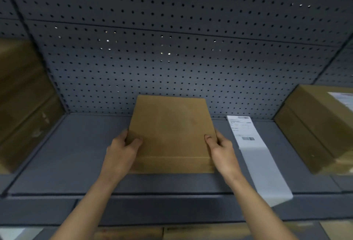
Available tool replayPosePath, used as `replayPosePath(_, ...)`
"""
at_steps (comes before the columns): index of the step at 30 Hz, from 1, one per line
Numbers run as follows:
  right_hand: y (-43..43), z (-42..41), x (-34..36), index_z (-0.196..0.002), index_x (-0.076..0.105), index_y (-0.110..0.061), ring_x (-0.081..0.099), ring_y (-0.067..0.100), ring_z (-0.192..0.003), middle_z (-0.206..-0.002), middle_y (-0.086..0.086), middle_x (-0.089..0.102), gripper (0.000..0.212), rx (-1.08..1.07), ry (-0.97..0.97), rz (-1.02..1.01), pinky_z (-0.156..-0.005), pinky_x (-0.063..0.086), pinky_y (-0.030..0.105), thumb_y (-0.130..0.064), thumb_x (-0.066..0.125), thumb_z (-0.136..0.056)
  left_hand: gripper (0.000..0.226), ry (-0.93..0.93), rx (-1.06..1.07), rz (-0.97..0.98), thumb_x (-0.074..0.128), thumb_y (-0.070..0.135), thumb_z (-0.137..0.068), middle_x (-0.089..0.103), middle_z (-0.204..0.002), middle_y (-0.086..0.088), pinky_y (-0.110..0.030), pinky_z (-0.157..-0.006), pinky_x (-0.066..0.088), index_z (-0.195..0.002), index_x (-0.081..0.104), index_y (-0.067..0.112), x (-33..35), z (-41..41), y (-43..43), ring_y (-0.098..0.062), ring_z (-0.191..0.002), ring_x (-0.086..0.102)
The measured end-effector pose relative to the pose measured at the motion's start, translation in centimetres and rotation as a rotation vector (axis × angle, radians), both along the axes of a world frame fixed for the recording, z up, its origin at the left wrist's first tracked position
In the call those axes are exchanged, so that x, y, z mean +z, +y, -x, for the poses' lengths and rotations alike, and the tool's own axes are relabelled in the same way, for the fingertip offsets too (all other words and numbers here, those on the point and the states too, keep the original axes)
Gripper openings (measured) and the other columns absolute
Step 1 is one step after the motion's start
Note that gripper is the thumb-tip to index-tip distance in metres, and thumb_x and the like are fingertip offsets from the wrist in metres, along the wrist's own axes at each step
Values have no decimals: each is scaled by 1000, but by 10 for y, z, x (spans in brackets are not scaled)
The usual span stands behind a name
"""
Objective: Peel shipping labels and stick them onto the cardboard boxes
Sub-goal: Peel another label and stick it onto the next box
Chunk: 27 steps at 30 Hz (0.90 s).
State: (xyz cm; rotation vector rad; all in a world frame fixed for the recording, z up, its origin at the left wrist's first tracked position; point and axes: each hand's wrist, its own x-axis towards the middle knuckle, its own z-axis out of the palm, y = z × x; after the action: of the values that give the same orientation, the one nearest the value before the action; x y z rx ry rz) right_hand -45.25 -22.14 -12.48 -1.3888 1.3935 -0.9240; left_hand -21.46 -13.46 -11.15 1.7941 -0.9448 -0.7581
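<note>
Two bare forearms enter from the lower edge. The left hand (124, 144) and right hand (219, 147) each grip one side of the flat cardboard box (172, 130), thumbs on its top face and fingers curled round the edges. The box is at the middle of the grey shelf (76, 159), its far end close to the pegboard panel (172, 48); whether it rests fully on the shelf or is slightly raised cannot be told. The label strip (256, 155) lies just beside the box on its right; its near end overhangs the shelf lip.

Risks, as judged: the right hand works close to the strip, so a sideways shift of the box could sweep it off the lip; the overhang makes this more likely. A label pressed on while the box sits askew would probably go on crooked or creased.

Condition of the box: plain brown and thin; top face smooth and unlabelled; no tape or print visible, though the view is soft.
</note>
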Motion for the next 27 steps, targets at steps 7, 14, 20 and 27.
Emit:
replayPosePath(7,-15,39,-10,-113,57,-41,65,2,-91,-94,-27,66,18,78,27,5,-87,52,30,-31,51,-100,20,-6,54,-71,57,28,-96,67,-106,6,-37,-84,46,-116,61,25,-5,40,-11,-21,-103,61)
replayPosePath(14,-20,37,-19,-112,54,-37,59,-9,-79,-88,-29,63,13,98,49,40,-79,47,24,-32,51,-100,40,-16,72,-83,54,29,-98,62,-117,0,-38,-90,41,-138,51,22,-8,42,-15,-25,-108,57)
replayPosePath(20,-19,35,-17,-117,60,-28,67,7,-94,-98,-16,71,20,67,30,20,-89,53,33,-32,53,-99,44,-7,38,-134,52,31,-99,57,-122,-1,-38,-93,40,-142,46,24,-2,40,-19,-30,-117,54)
replayPosePath(27,-21,41,-7,-140,53,-19,58,12,-123,-131,-8,63,65,80,37,-31,-107,44,35,-56,56,-86,58,-336,75,-168,57,31,-95,59,-121,-8,-41,-78,41,-147,33,22,8,46,-17,-41,-113,55)
